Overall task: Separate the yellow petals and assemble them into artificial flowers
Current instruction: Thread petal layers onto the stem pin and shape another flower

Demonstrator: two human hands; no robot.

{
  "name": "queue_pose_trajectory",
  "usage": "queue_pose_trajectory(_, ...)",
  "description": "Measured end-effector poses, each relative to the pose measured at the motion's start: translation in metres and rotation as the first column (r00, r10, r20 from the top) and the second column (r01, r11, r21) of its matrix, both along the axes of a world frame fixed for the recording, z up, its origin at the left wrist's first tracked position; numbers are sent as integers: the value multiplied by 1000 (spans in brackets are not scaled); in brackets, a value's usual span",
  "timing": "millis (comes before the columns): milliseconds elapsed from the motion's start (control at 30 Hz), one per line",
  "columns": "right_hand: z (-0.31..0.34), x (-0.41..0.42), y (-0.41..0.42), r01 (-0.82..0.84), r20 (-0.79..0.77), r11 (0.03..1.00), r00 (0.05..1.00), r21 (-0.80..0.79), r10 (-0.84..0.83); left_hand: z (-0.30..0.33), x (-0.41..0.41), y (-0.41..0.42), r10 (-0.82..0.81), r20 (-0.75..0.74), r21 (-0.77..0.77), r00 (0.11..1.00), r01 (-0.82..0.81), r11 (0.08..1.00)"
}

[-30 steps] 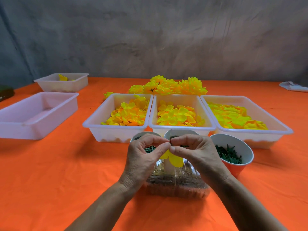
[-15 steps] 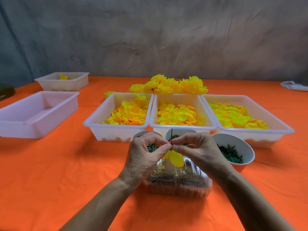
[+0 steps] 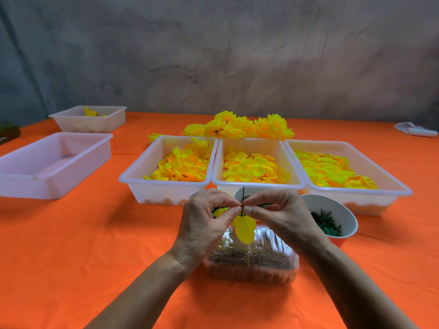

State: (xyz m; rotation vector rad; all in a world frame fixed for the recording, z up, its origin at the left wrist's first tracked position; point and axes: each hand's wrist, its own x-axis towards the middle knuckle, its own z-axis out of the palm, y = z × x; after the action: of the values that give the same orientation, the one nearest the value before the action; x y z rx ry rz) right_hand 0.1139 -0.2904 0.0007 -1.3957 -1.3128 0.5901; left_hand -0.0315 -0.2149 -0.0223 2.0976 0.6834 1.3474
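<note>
My left hand and my right hand meet fingertip to fingertip over the near middle of the table. Between them both pinch a thin dark stem that sticks up above the fingers. A yellow petal hangs from the stem just below the fingertips. Three white trays behind hold loose yellow petals: left, middle, right. Finished yellow flowers lie in a heap behind the trays.
A clear plastic box with brownish contents sits under my hands. A white-lined bowl with green pieces stands to the right; other bowls are partly hidden by my hands. Two more white trays stand at far left. Orange cloth covers the table.
The hands stayed together on the stem, barely shifting. The yellow petal now hangs lower and more fully in view beneath the fingertips.
</note>
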Motion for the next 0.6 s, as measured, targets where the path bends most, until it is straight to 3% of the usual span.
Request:
queue_pose_trajectory(200,0,0,4,36,124,999,992,-12,-34,7,-1,0,12,-109,105,994,-1,994)
queue_pose_trajectory(367,-1,4,10,38,292,997,956,-65,-18,5,1,7,-27,-218,90,976,48,995)
queue_pose_trajectory(500,-8,6,9,21,218,999,976,-43,-11,1,1,5,-22,-188,84,982,38,996)
queue_pose_trajectory(600,-12,8,7,-6,126,999,992,-40,11,4,-1,12,-107,-179,-86,978,93,992)
